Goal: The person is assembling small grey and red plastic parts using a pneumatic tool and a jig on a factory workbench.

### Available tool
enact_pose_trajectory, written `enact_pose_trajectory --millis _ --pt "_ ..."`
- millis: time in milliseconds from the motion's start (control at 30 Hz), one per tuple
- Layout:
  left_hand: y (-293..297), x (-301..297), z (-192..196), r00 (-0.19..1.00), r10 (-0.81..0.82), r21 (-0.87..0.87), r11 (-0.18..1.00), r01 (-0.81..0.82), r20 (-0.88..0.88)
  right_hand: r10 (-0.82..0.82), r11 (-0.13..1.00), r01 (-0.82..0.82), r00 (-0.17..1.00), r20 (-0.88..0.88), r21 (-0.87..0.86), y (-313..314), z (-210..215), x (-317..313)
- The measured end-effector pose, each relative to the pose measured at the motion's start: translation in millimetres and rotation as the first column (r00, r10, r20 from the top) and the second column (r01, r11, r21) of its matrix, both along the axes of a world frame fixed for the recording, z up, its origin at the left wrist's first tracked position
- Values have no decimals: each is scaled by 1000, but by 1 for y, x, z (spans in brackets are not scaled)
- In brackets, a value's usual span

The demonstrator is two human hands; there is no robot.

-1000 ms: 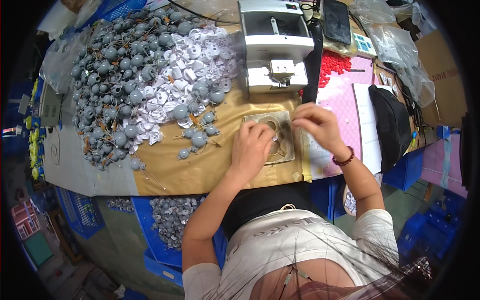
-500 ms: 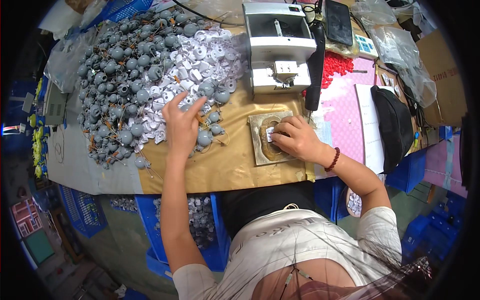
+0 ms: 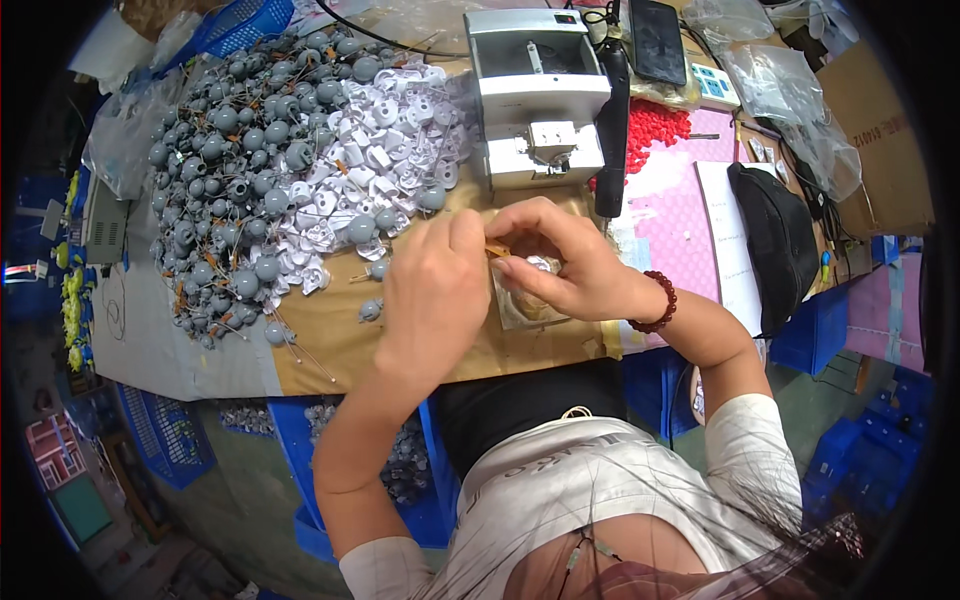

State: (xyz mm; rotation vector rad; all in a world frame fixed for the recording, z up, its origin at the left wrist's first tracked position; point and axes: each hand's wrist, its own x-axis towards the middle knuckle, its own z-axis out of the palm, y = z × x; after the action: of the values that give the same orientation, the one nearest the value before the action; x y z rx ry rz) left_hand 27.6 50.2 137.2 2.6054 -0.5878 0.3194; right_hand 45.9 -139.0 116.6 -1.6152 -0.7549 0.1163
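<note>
My left hand (image 3: 435, 290) is closed in front of the pile, its back toward me. Its fingers hide what they hold. My right hand (image 3: 575, 262) meets it, thumb and forefinger pinching a small orange-brown strip (image 3: 494, 248) at the left fingertips. Partly covered by my right hand, a square metal block (image 3: 512, 320) with an oval hollow lies on the table; a small white piece (image 3: 541, 264) shows inside. To the left spreads a large heap of grey ball-shaped parts (image 3: 225, 150) with wires and orange-brown strips, beside white plastic parts (image 3: 385, 130).
A white-and-grey bench machine (image 3: 540, 100) stands behind my hands, with a black handheld tool (image 3: 612, 130) along its right side. Small red parts (image 3: 655, 130), a phone (image 3: 657, 40) and a black pouch (image 3: 775, 240) lie to the right. Blue crates (image 3: 290, 440) sit below the table edge.
My left hand has come from the grey parts rightward to my right hand, and its fingers have closed. My right hand has lifted off the white piece and moved left, now pinching the orange-brown strip.
</note>
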Motion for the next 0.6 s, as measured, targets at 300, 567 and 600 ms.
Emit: enact_pose_trajectory --millis 300,567,600 --pt "-5 -59 -76 612 -406 -679 664 -313 -679 -5 925 78 981 192 -373 -55 -54 -10" --pt "-28 -81 -102 910 -127 -492 865 -92 -394 163 765 173 880 446 -621 -45 -89 -18" --pt "-28 -81 -103 906 -125 -485 869 -96 -403 180 754 182 867 465 -631 -45 -90 -17"
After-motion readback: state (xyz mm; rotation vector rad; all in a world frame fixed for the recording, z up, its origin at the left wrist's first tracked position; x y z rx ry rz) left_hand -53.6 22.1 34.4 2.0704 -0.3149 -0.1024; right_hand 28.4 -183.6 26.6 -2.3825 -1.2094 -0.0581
